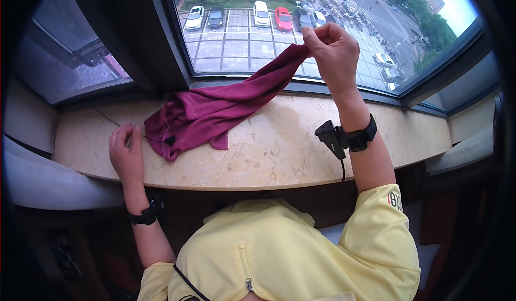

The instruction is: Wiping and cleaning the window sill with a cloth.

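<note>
My right hand (334, 49) pinches one end of a maroon cloth (209, 109) and holds it raised in front of the window. From there the cloth slopes down to the left, and its bunched far end rests on the marble windowsill (258, 159). My left hand (127, 143) is over the sill at the left, with thumb and fingertips together on a thin black cable (107, 117). The cable runs across the cloth to a small black piece (169, 140) lying on it. A damp-looking patch shows on the sill below the raised cloth.
Dark window frames (173, 51) rise behind the sill, one upright at the left and another at the right. White curtains (60, 184) hang at both ends. A black device (332, 137) with a cable is strapped to my right wrist. Parked cars stand outside, far below.
</note>
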Available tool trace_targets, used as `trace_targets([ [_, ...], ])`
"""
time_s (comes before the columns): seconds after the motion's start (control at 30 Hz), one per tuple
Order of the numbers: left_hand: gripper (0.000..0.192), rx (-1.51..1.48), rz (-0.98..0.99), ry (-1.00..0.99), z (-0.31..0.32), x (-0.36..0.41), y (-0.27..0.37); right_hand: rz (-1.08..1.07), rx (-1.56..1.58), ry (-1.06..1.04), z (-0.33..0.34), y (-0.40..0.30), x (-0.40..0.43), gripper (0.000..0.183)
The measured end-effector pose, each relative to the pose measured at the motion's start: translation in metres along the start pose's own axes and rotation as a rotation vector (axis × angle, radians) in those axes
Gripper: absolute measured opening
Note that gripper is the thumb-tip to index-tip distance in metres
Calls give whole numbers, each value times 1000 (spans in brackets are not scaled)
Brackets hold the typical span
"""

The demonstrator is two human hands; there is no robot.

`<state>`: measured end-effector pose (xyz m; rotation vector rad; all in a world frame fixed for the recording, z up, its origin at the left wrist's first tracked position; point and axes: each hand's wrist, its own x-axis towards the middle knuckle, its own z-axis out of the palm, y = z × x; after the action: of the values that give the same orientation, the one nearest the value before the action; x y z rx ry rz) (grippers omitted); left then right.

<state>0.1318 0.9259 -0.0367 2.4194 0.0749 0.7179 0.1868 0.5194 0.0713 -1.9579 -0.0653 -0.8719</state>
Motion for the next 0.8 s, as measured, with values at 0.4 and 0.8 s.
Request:
trace_targets([
  [0.4, 22, -11, -15, -16, -1, 1, 0, 32, 21, 25, 3, -3, -1, 19],
  [0.8, 20, 12, 16, 30, 4, 1, -7, -104, 50, -348, -19, 4, -25, 27],
])
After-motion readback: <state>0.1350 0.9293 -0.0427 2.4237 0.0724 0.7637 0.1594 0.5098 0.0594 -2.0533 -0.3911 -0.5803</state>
